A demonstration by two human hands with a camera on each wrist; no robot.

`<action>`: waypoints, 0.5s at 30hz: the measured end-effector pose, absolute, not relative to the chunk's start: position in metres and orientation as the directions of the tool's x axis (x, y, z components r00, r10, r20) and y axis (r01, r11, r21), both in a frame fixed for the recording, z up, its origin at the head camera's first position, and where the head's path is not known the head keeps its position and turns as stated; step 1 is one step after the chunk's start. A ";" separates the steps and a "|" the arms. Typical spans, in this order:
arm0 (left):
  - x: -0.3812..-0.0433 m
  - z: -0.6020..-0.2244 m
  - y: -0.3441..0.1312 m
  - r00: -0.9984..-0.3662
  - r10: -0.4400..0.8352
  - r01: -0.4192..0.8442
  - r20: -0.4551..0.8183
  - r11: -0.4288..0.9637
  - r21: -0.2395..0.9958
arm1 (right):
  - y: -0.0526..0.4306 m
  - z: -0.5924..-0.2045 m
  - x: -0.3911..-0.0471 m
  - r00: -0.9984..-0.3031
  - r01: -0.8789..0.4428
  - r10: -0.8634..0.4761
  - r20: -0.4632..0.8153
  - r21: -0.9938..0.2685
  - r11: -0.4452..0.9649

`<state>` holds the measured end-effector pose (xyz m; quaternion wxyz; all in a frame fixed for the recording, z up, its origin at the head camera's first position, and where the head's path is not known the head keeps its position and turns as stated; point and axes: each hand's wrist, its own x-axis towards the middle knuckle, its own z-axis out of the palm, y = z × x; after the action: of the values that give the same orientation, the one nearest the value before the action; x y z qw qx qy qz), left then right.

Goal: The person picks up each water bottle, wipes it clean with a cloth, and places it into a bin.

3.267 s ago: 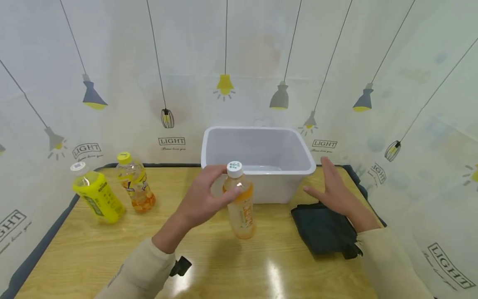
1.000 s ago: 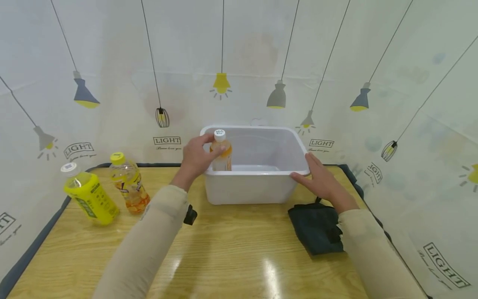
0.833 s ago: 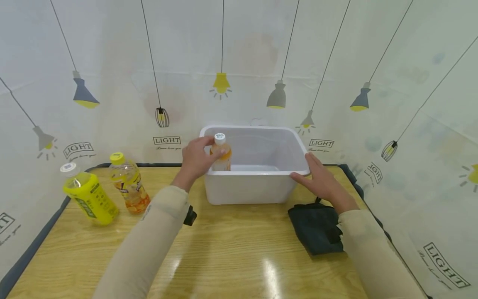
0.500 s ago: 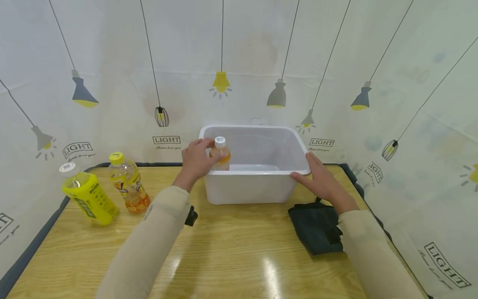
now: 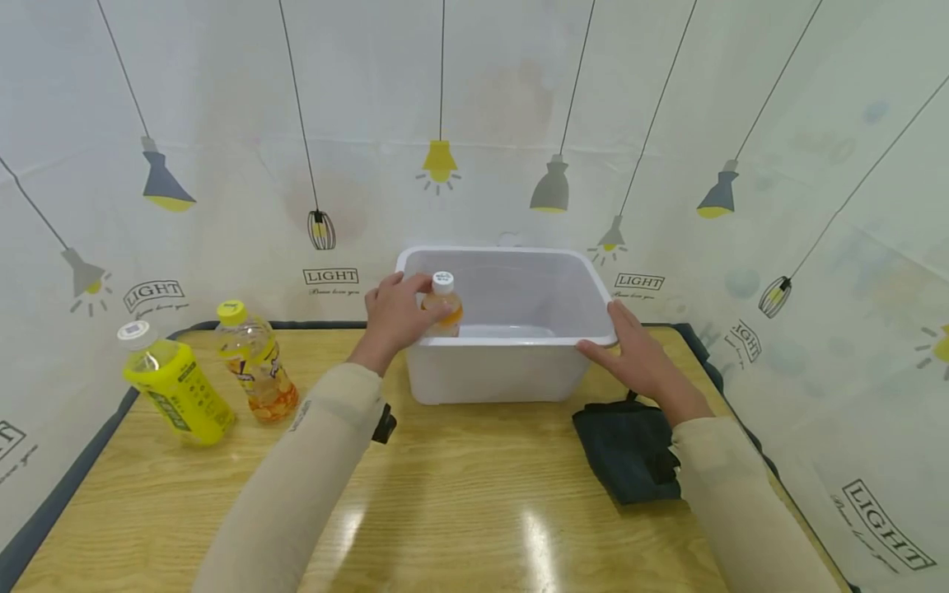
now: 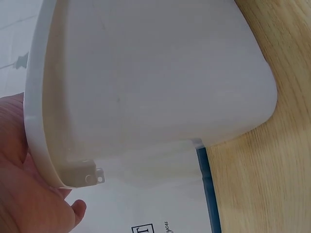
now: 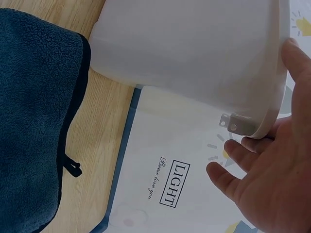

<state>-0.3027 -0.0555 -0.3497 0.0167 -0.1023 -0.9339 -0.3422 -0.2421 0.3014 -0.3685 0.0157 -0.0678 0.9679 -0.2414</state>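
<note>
My left hand [image 5: 396, 317] holds a clear drink bottle [image 5: 447, 319] with a white cap and orange label by its upper part. The bottle stands inside the left end of a white plastic tub [image 5: 497, 375], its lower part hidden behind the tub's front wall. In the left wrist view the left hand [image 6: 36, 194] is at the tub's rim, and the bottle is out of sight. My right hand [image 5: 641, 354] rests on the tub's right rim, thumb on the front corner. The right wrist view shows that hand [image 7: 272, 179] with its fingers spread against the rim.
A yellow bottle [image 5: 181, 391] with a white cap and a clear bottle [image 5: 259, 366] with a yellow cap stand at the table's left. A folded dark towel [image 5: 626, 453] lies right of the tub on the wooden table [image 5: 445, 494]. A lamp-print curtain [image 5: 489, 82] hangs behind.
My left hand has carried the bottle from in front of the tub over its rim, lowered it inside and shifted it slightly right. My right hand has come onto the tub's right rim.
</note>
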 end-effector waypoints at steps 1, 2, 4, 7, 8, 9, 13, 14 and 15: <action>-0.303 -0.350 -0.055 -0.978 0.181 0.204 0.102 0.747 0.633 | 0.301 -0.369 -0.242 -0.990 -0.127 -0.140 0.007 -0.471 0.873; -0.302 -0.350 -0.055 -0.978 0.182 0.205 0.101 0.746 0.633 | 0.301 -0.369 -0.242 -0.990 -0.129 -0.141 0.010 -0.473 0.872; -0.302 -0.350 -0.055 -0.977 0.184 0.208 0.103 0.746 0.633 | 0.301 -0.370 -0.243 -0.990 -0.129 -0.139 0.014 -0.476 0.870; -0.301 -0.350 -0.055 -0.976 0.188 0.213 0.109 0.744 0.633 | 0.301 -0.371 -0.244 -0.990 -0.127 -0.137 0.015 -0.477 0.869; -0.301 -0.350 -0.055 -0.976 0.188 0.215 0.111 0.743 0.634 | 0.301 -0.371 -0.244 -0.991 -0.127 -0.137 0.015 -0.477 0.870; -0.301 -0.350 -0.055 -0.976 0.187 0.216 0.113 0.742 0.634 | 0.301 -0.371 -0.244 -0.991 -0.126 -0.134 0.017 -0.478 0.869; -0.301 -0.350 -0.055 -0.976 0.176 0.219 0.131 0.754 0.619 | 0.302 -0.372 -0.244 -0.991 -0.128 -0.135 0.022 -0.480 0.868; -0.302 -0.351 -0.055 -0.976 0.170 0.219 0.138 0.759 0.613 | 0.302 -0.372 -0.244 -0.991 -0.130 -0.135 0.024 -0.481 0.867; -0.302 -0.351 -0.055 -0.976 0.163 0.217 0.144 0.765 0.606 | 0.302 -0.373 -0.244 -0.991 -0.129 -0.134 0.024 -0.481 0.867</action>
<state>-0.3020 -0.0553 -0.3510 0.0416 -0.1011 -0.9386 -0.3272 -0.2445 0.3019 -0.3725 0.0051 -0.0678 0.9662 -0.2486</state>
